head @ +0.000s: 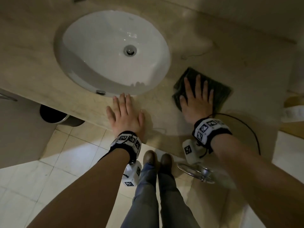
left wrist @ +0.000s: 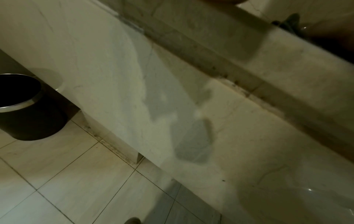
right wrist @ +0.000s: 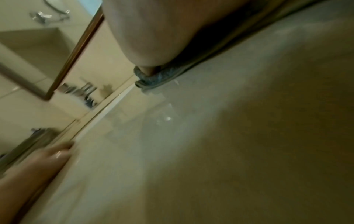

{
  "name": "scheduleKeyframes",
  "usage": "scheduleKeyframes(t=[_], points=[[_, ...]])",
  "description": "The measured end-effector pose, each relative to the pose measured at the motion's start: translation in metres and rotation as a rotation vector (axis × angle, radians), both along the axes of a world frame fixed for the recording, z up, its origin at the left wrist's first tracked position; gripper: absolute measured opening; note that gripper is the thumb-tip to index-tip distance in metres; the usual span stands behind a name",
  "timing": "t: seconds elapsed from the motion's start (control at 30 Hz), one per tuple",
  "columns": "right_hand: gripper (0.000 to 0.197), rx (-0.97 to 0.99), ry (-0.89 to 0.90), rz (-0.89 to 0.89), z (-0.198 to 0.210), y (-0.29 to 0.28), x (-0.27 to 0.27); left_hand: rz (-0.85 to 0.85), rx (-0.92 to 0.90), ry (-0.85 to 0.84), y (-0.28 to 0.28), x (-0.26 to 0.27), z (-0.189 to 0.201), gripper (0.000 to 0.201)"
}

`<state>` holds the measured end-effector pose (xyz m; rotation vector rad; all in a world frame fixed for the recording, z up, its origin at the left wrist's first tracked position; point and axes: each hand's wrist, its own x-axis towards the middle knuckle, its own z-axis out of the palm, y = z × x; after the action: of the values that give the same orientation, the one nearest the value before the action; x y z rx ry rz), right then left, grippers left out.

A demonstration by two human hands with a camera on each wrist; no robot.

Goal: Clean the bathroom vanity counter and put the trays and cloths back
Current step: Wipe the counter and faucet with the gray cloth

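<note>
1. Head view: your right hand (head: 196, 97) lies flat, fingers straight and spread, palm down on the dark green folded cloth (head: 218, 91). No curl, no pinch; it presses the cloth against the beige marble vanity counter (head: 164, 102).
2. That cloth sits on the counter to the right of the white oval sink basin (head: 92, 46), well apart from its rim.
3. Your left hand (head: 125, 113) is flat too, fingers straight and close together, palm on bare counter at the front edge, fingertips just short of the basin rim. It holds nothing.
4. Right wrist view: blurred. Cloth edge (right wrist: 153, 78) shows bunched under your right hand (right wrist: 153, 37), touching the counter surface (right wrist: 229, 136). Fingertips of the left hand (right wrist: 55, 153) show at lower left, flat on the counter.
5. Left wrist view: no fingers visible, only the counter's front face (left wrist: 95, 68), the pale tiled floor (left wrist: 67, 181) and a black round bin with a metal rim (left wrist: 28, 109) standing on the floor under the counter.
6. Head view also shows your brown shoes (head: 158, 159) on the tiles.
</note>
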<state>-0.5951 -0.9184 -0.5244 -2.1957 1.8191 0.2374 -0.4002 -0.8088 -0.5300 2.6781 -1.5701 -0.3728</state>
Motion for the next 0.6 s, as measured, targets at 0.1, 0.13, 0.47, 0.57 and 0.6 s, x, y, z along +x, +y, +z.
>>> scheduleKeyframes(t=[0.1,0.13,0.47,0.57,0.6], points=[[0.061,-0.054,0.015,-0.106,-0.005,-0.002,0.016,-0.002,-0.032,-0.024,0.001,-0.002,0.000,0.071],[0.062,-0.081,0.009,-0.116,-0.005,0.005,0.025,-0.004,-0.036,-0.025,0.001,-0.002,0.000,0.070],[0.062,-0.079,-0.031,0.180,-0.002,0.050,0.041,0.001,-0.040,-0.034,0.001,-0.001,0.001,0.070],[0.062,-0.078,-0.025,0.087,-0.004,0.016,0.022,0.001,-0.052,-0.028,0.001,-0.001,0.000,0.070],[0.061,-0.071,-0.021,0.042,-0.004,0.006,0.018,0.001,-0.056,-0.030,0.001,-0.001,0.000,0.070]])
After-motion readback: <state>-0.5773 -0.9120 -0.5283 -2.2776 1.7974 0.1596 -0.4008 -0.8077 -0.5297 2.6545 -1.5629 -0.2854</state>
